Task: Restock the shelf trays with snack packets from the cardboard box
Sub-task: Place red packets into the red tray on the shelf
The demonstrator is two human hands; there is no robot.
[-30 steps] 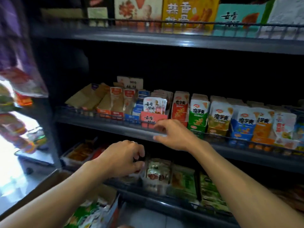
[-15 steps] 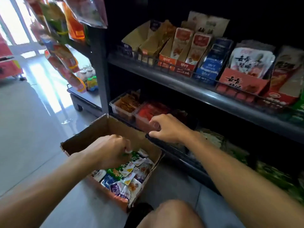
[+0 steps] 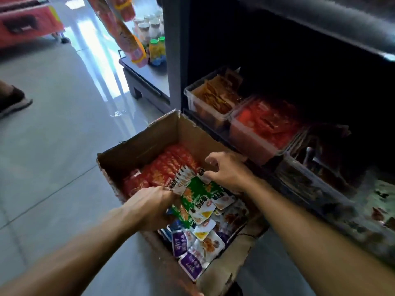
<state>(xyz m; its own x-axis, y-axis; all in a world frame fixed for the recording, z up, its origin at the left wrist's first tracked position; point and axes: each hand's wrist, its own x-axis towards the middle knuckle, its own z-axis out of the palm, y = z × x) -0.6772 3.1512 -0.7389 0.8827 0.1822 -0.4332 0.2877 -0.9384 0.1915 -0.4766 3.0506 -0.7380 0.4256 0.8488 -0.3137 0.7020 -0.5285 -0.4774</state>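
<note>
A second ago I had both hands up at the middle shelf; half a second ago the view had swung down and they were heading for the box. Now both are inside the cardboard box (image 3: 149,144) on the floor, so I read the last placement as done and a fresh pick-up as under way.

My left hand (image 3: 149,207) is curled over the near end of a fanned row of green and white packets (image 3: 192,189), fingers bent round their edge, gripping them. My right hand (image 3: 226,169) pinches the far end of the same row between thumb and bent fingers, with the other fingers raised and loosely hooked above. Together they seem to be squaring the row into one bundle.

The stock is all in the box: red packets (image 3: 168,165) at the far end, the green ones in the middle under my hands, purple and white packets (image 3: 186,242) loose at the near end. The box touches, or nearly touches, the bottom shelf, where clear trays (image 3: 205,107) hold orange-brown and red packets. Further right the trays blur, and I cannot tell which one takes the green kind.

Next I judge the bundle must be lifted level, or the loose end may spill
</note>
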